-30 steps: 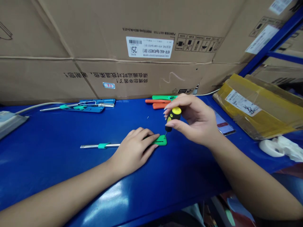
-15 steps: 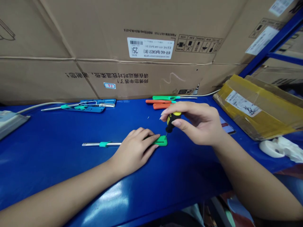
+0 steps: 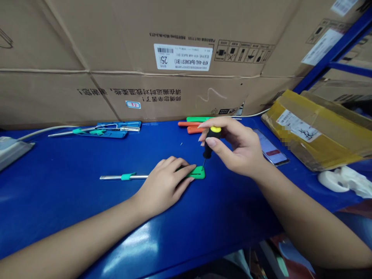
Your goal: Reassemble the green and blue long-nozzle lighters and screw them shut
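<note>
My left hand (image 3: 166,184) lies over a green plastic handle (image 3: 199,177) and presses it to the blue table, its fingers closed round the sides. From under the hand a thin metal rod (image 3: 112,177) sticks out to the left, with a teal sleeve (image 3: 126,176) around it. The handle's right end shows a dark slot. My right hand (image 3: 240,149) grips a small black and yellow screwdriver (image 3: 207,150), held nearly upright. Its tip meets the handle near the right end; a screw there is too small to make out.
Blue-handled tools (image 3: 116,134) lie at the back left. Orange-handled tools (image 3: 188,124) and a green one (image 3: 199,119) lie behind my right hand. A phone (image 3: 271,149), a taped carton (image 3: 316,135) and a white tape roll (image 3: 333,181) are on the right. Large cardboard boxes (image 3: 139,23) stand behind.
The screwdriver has turned from a slant to nearly upright, its tip still at the green handle. My right hand has shifted slightly left, showing more of the phone. My left hand stays put.
</note>
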`<state>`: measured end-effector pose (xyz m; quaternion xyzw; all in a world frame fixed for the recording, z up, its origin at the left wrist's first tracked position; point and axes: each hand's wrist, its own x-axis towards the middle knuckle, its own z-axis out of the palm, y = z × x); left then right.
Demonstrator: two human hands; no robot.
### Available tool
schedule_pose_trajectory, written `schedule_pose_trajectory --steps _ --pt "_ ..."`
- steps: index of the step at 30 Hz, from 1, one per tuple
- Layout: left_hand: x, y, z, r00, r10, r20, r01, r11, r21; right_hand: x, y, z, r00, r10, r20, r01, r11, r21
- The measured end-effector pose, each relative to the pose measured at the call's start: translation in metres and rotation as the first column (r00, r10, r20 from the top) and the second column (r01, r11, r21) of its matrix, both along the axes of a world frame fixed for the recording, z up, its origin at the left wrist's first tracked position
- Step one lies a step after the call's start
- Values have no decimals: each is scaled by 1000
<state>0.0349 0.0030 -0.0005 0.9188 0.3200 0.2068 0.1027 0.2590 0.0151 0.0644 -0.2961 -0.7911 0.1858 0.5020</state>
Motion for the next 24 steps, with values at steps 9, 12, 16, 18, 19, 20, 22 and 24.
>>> schedule_pose_trajectory --steps 9,12,16,18,19,20,22,24 --pt "-1 -2 1 1000 8 -1 -8 1000 -15 1 4 2 949 -182 -257 218 969 118" --pt "-1 -3 2 1000 9 3 -9 1000 -20 6 16 4 905 -222 -363 248 968 26" --pt "0 -3 1 999 29 40 -28 999 -28 9 35 -9 825 -266 -498 75 926 -369" --pt "0 -3 0 998 37 56 -36 999 -25 7 39 -19 809 -309 -499 -20 835 -550" --pt "0 -3 -1 997 39 59 -38 999 -23 5 40 -24 818 -307 -486 -47 806 -590" --pt "0 -4 -1 997 40 59 -38 999 -24 3 41 -29 828 -297 -476 -65 791 -608" --pt "0 -4 -2 998 41 57 -39 999 -27 -3 41 -39 853 -267 -449 -96 765 -637" --pt "1 -5 -2 997 47 59 -46 999 -23 -10 45 -50 877 -238 -418 -102 758 -644"
